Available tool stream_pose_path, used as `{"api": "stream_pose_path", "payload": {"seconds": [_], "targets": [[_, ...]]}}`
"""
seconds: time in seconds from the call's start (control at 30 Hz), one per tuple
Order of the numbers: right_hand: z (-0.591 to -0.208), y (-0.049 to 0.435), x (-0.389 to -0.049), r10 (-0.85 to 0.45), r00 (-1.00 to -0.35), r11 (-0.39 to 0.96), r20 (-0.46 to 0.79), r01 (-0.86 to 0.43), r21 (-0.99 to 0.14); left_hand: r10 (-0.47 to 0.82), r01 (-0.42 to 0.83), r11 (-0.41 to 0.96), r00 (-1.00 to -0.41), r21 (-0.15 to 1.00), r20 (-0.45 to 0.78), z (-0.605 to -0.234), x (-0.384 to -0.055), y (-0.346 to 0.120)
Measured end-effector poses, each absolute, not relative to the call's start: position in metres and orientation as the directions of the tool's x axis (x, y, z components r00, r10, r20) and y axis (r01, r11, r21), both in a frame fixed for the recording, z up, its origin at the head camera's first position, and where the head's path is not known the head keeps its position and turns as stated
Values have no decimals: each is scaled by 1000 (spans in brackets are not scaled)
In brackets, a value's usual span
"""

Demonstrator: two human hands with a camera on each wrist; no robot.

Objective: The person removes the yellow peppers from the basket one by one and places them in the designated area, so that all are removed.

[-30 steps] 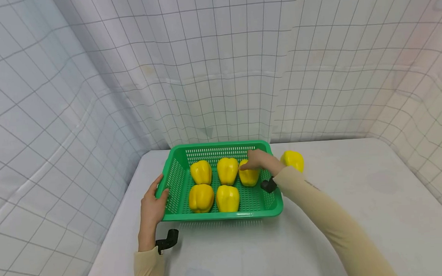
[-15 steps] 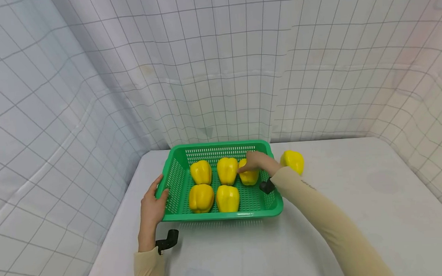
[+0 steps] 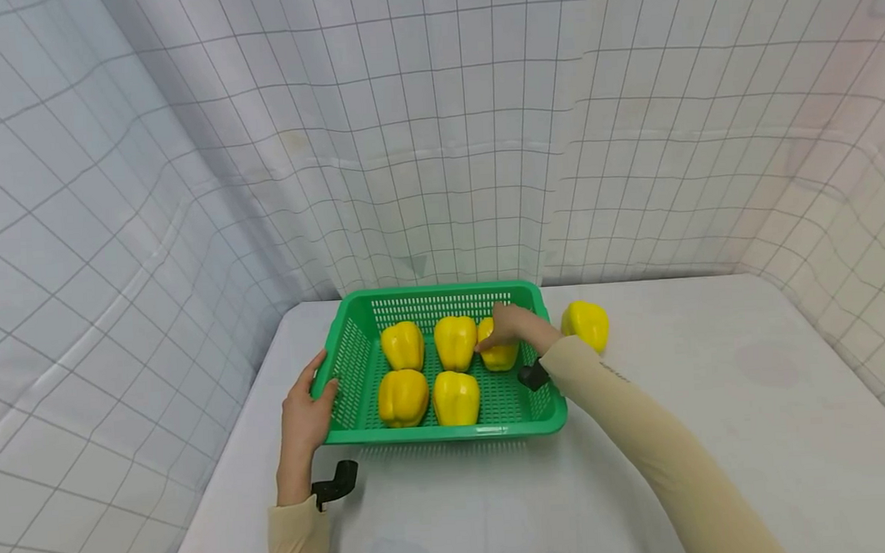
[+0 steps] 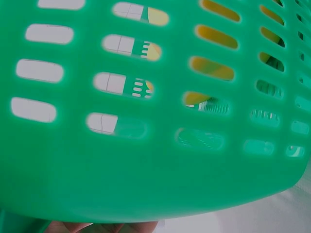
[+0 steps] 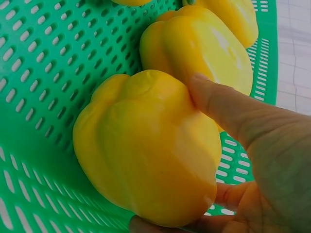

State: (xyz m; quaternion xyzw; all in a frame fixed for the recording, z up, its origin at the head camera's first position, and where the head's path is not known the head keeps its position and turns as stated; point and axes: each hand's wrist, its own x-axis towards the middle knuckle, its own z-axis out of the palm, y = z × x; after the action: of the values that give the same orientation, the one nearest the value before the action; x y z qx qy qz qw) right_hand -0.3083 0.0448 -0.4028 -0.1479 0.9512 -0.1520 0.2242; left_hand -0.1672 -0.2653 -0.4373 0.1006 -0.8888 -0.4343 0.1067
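Observation:
A green plastic basket (image 3: 443,433) with slotted walls stands on the white table, several yellow bell peppers inside it. My left hand (image 3: 305,413) grips the basket's left side, thumb over the rim; in the left wrist view the slotted wall fills most of the picture and only fingertips (image 4: 109,227) show beneath it. At the back right inside the basket, my right hand (image 3: 514,323) holds a bell pepper (image 5: 146,150) from above. The right wrist view has the thumb on one side of it and fingers on the other. A neighbouring bell pepper (image 5: 199,48) lies right beside the thumb.
Another yellow bell pepper (image 3: 586,323) lies on the table (image 3: 719,396) just right of the basket, close to my right sleeve. Behind the table and along its sides hangs a white gridded curtain (image 3: 450,142).
My right hand has shifted very slightly left and back with the bell pepper in its grasp. My left hand and the basket stay where they were.

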Motion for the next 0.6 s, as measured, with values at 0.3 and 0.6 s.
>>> {"api": "stream_pose_path", "payload": {"seconds": [0.3,0.6], "targets": [[-409,46,-311,-336,-845,901,-417,-159,-403,-268,-89,604,-959,792,97,-439,-168,-266],[-409,46,-310,-330,-850,894,-410,-142,-425,-268,-86,607,-958,790,101,-438,-168,-266]]}}
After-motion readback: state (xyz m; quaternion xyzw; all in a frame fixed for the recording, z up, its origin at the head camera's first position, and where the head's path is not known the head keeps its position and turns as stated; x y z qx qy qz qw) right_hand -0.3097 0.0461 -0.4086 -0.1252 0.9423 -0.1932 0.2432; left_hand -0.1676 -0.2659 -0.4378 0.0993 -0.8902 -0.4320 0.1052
